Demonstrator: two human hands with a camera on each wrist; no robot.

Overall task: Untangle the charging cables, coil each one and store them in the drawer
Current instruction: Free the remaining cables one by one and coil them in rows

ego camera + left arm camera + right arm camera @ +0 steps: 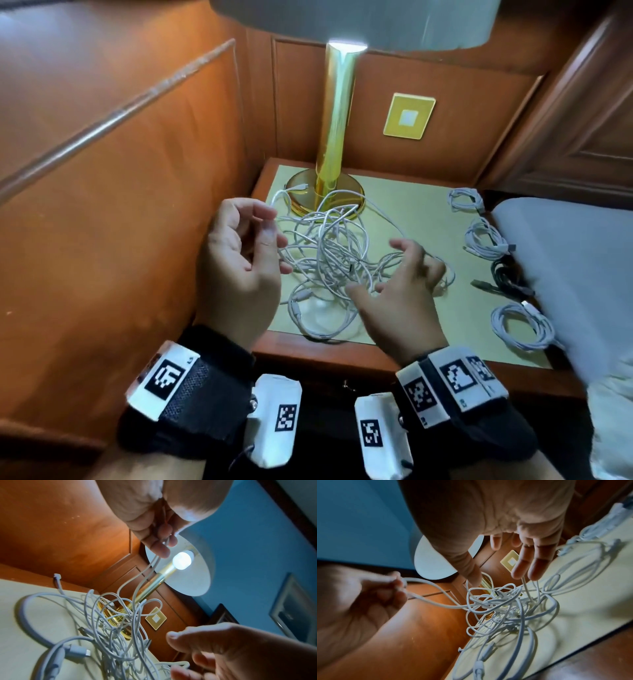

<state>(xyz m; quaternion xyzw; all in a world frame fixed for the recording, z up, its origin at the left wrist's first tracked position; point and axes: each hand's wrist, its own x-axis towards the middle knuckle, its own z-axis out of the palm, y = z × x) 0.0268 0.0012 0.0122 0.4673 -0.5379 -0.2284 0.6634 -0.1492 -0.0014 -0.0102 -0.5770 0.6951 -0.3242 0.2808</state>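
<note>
STEP: untangling, several coils already done at 3 o'clock | TANGLE: bench centre, 6 o'clock of lamp | LEFT hand: pinches one strand, lifted | RIGHT hand: fingers spread, over tangle | NEXT: likely trace the pinched strand and free it gently.

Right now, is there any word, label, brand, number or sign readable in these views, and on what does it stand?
No readable words, brands or numbers in any view.
Wrist bands: black-and-white square code markers only, no letters.
Gold wall plate: blank.
Tangled white cables and coiled cables: no legible print on the plugs.
</note>
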